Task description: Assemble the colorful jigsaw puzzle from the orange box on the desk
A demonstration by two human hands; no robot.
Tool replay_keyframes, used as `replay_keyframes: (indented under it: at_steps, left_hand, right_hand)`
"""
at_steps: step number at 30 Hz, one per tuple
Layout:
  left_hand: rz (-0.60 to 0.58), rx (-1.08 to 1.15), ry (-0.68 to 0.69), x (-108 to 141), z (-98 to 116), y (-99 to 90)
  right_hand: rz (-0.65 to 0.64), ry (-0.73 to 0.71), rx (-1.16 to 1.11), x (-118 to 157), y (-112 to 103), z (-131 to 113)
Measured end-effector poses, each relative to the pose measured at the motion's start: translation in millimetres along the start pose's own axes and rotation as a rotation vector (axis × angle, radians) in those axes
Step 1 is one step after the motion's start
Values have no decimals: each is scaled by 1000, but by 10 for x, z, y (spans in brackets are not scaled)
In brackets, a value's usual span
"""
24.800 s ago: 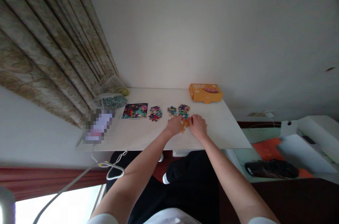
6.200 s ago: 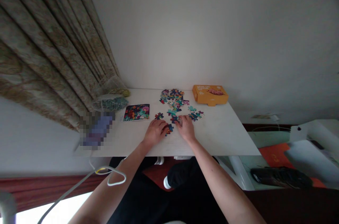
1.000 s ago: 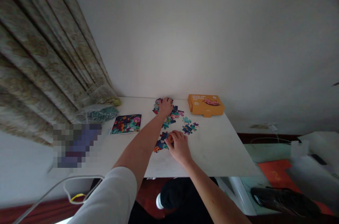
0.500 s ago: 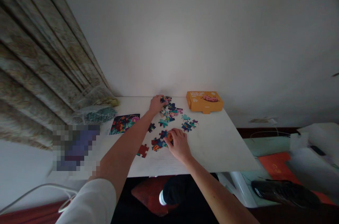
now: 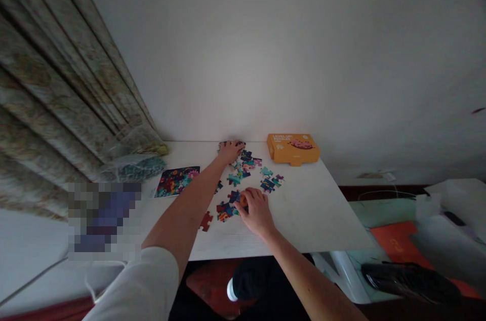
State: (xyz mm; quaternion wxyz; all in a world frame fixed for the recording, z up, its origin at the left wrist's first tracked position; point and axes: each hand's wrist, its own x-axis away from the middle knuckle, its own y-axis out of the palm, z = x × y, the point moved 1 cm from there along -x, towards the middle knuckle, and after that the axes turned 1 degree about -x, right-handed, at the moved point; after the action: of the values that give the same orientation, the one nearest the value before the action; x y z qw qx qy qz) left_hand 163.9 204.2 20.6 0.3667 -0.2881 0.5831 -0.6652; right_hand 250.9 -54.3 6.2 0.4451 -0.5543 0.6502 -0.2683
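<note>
My left hand (image 5: 230,151) reaches to the back of the white table, its fingers spread over jigsaw pieces by the wall. Just in front lies a heap of colourful loose pieces (image 5: 248,161). My right hand (image 5: 258,212) is nearer the front edge, thumb and fingers closed around an orange-marked puzzle piece (image 5: 243,200). That piece adjoins a dark blue and orange group of pieces (image 5: 227,210). A reddish-brown piece (image 5: 206,222) lies left of the group, close to my left forearm. Several teal and blue pieces (image 5: 268,184) lie off to the right.
The orange puzzle box (image 5: 294,149) stands at the back right of the table (image 5: 315,209). A dark picture card (image 5: 176,181) lies on the left, beside a clear plastic bag (image 5: 140,166). Curtains (image 5: 56,73) hang at the left; a black shoe (image 5: 410,280) is at lower right.
My left hand has shifted right and now covers the pieces by the wall. The right hand stays at the same piece; the view has tilted slightly.
</note>
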Motion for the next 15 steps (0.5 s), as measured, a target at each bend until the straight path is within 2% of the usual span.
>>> replay_keyframes:
  at_steps: [6,10,15]
  left_hand:
    - [-31,-51,51,95,-250,-1]
    - [-25,-56,22,221,-443,-49]
    - [-1,3,-82,214,-451,-136]
  right_hand:
    - [-5,6,-13,-9,-12,-10]
    - [-11,9,-3,-7,-4,-11]
    - [-11,5,-6,-5,3,-12]
